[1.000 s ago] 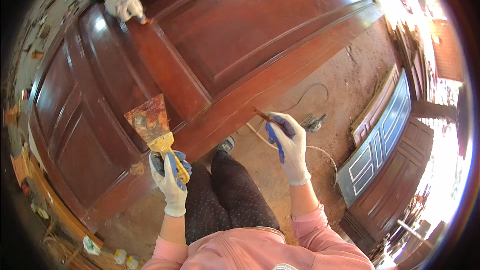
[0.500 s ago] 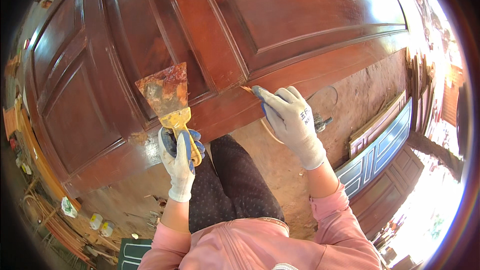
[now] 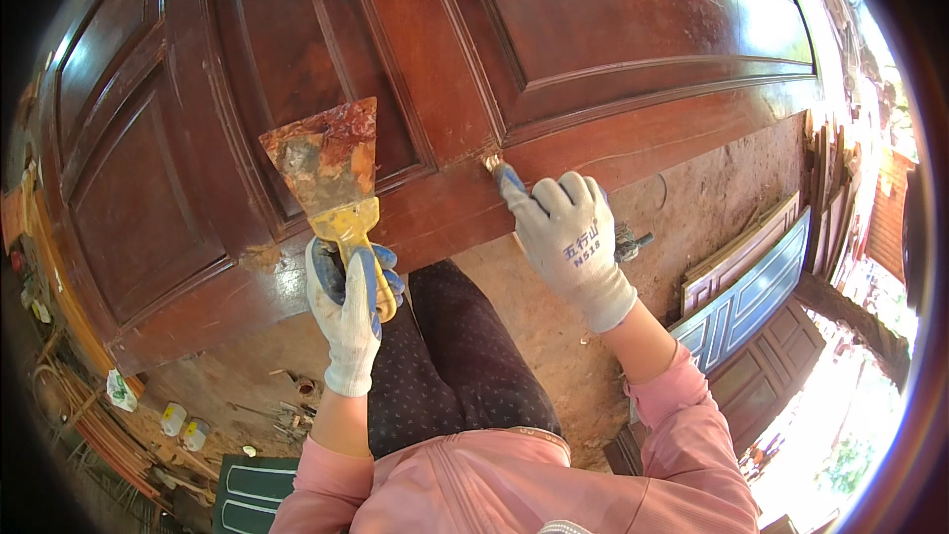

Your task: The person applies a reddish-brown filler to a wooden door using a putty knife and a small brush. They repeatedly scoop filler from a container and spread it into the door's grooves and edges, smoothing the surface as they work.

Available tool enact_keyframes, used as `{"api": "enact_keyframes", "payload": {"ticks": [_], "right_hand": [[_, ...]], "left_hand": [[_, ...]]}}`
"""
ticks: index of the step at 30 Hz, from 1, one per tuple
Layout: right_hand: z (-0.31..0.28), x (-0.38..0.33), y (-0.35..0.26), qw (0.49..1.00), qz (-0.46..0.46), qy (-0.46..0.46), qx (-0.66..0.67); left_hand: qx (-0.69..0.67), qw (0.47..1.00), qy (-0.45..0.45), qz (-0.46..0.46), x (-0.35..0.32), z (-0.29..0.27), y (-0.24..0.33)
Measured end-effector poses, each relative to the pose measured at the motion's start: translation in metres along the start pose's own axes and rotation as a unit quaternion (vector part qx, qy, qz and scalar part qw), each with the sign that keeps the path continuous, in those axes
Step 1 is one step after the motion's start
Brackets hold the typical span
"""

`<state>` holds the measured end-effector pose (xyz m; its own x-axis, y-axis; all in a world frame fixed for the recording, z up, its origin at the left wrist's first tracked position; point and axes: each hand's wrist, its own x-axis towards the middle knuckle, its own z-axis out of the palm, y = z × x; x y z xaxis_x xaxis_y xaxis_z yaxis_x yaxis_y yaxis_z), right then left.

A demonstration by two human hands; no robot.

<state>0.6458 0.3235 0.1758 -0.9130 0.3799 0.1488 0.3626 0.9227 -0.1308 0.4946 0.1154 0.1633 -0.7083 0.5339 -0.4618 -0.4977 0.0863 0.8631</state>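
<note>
My left hand (image 3: 348, 302), in a white glove with blue coating, is closed around the yellow handle of a putty knife (image 3: 326, 163). Its wide blade points away from me, smeared with reddish-brown and orange paste. My right hand (image 3: 563, 232), gloved alike, reaches to the near rail of a glossy brown panelled door (image 3: 633, 143). The index finger stretches forward and the other fingers are curled. A small pale-orange bit shows at the index fingertip, against the joint at a panel's corner. Whether it is paste or something held, I cannot make out; the thumb is hidden.
At right, a blue panelled door (image 3: 746, 292) and a brown one (image 3: 761, 366) lean low. A dark green panel (image 3: 255, 489) lies at lower left near small containers (image 3: 183, 425) and wood strips (image 3: 104, 435). Bare earth floor (image 3: 534, 336) shows below the door.
My right hand has moved slightly left and turned, its index fingertip now at the panel-corner joint. The left hand still holds the putty knife. The view has shifted a little.
</note>
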Motion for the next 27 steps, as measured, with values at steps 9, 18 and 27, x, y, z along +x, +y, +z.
{"api": "enact_keyframes", "payload": {"ticks": [9, 18, 27], "right_hand": [[-0.004, 0.002, -0.012, 0.999, 0.012, -0.023, 0.038], [-0.009, 0.016, -0.021, 1.0, -0.003, -0.029, 0.001], [-0.004, 0.016, -0.03, 0.999, -0.013, -0.029, 0.0]], "left_hand": [[-0.004, 1.0, 0.003, 0.01, 0.0, 0.002, -0.003], [-0.026, 1.0, -0.004, -0.005, -0.001, -0.002, -0.002], [-0.036, 0.999, -0.009, -0.006, -0.002, 0.0, 0.0]]}}
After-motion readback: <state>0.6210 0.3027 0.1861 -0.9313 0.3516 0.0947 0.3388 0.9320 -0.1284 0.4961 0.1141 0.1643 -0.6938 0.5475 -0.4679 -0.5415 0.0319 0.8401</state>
